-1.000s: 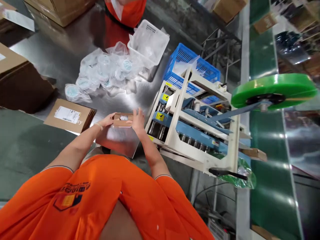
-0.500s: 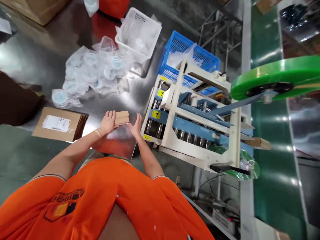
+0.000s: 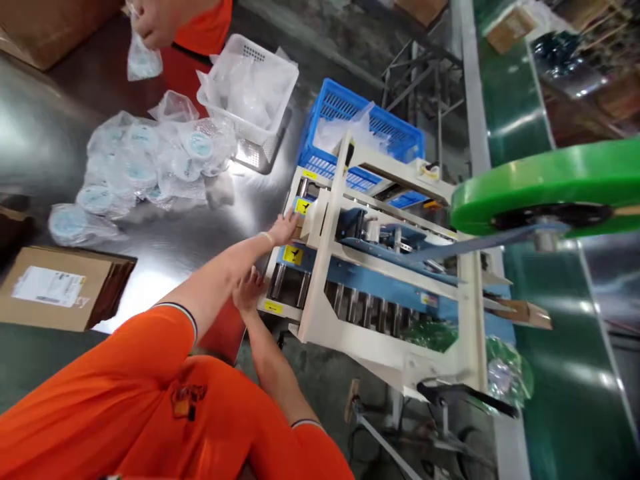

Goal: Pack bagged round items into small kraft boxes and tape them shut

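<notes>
My left hand (image 3: 284,229) reaches across to the infeed of a carton-taping machine (image 3: 320,267). Its fingers are on a small cardboard box (image 3: 299,229) sitting between the two blue side guides; much of the box is hidden by the hand and the white frame. My right hand (image 3: 247,290) is beside the machine's near corner, at the table edge, fingers somewhat bent and apart with nothing in them. Rollers (image 3: 289,285) show next to the near guide.
Bagged round items (image 3: 140,163) and flattened cartons (image 3: 60,287) lie on the metal table (image 3: 200,230). A white basket (image 3: 250,87), a blue crate (image 3: 365,127), a green tape roll (image 3: 545,183) and a green conveyor (image 3: 575,373) surround the machine. A co-worker's hand (image 3: 155,20) holds a bag.
My left hand has moved right with the small box, from the table into the machine's infeed. My right hand has let go and drawn back. A co-worker's hand has come into view.
</notes>
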Demonstrator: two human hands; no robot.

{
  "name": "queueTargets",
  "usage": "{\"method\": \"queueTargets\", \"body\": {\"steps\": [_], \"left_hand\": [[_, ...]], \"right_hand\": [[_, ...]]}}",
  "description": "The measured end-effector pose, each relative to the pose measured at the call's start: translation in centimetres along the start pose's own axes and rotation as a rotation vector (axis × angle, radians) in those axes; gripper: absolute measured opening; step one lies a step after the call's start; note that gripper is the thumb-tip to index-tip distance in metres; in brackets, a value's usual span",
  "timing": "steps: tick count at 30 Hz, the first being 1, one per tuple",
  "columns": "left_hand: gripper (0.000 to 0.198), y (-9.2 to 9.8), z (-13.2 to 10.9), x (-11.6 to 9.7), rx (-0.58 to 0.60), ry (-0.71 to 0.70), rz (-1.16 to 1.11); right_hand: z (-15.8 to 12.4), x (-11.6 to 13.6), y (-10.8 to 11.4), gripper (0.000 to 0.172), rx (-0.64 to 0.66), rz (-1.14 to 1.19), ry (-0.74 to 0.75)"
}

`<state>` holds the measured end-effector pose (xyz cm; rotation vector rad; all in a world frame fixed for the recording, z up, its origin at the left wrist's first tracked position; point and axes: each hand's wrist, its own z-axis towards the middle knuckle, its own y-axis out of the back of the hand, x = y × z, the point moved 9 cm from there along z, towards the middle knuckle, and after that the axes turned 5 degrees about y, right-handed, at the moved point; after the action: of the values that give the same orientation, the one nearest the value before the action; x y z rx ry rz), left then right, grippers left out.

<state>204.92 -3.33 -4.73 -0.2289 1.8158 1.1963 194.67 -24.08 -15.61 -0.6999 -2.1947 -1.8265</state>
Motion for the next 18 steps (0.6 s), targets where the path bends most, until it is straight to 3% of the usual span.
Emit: {"method": "queueTargets", "body": {"steps": [2,3,5,7,9,12,14,16,18], "left_hand": [[0.122,-1.6,-0.3,-1.3,0.030,-0.013,-0.020],[0.119,-1.3,-1.3,-1.3,0.017,-0.033,-0.031],[0.099,1.9,-4.6,0.0,-0.077,-0.082,-0.045],[0.073,8.2,-9.4,3.3,-0.249,-0.077,-0.040],[0.050,16.3,-14.7,8.9,-0.460,0.050,-0.011],[0.039,29.4,-22.4,18.6,-0.834,0.327,0.046],[0.034,36.7,-26.3,25.4,-1.055,0.584,0.098],[0.035,42.0,-26.9,31.2,-1.075,0.734,0.134],[0.038,45.5,-24.7,35.9,-0.971,0.751,0.171]], "right_hand": [[-0.3,-0.3,-0.1,0.045,-0.026,-0.009,0.018],[-0.5,-0.3,0.2,0.044,-0.067,0.013,0.050],[-0.6,-0.1,1.1,0.044,-0.180,0.101,0.110],[0.2,-0.2,2.2,0.045,-0.267,0.224,0.108],[2.6,-0.4,3.1,0.047,-0.297,0.334,0.030],[9.1,0.7,5.0,0.053,-0.348,0.451,-0.089],[14.7,2.6,6.8,0.055,-0.425,0.546,-0.099],[20.7,5.2,8.7,0.055,-0.479,0.657,-0.049],[26.4,8.1,10.6,0.056,-0.496,0.729,0.062]]}}
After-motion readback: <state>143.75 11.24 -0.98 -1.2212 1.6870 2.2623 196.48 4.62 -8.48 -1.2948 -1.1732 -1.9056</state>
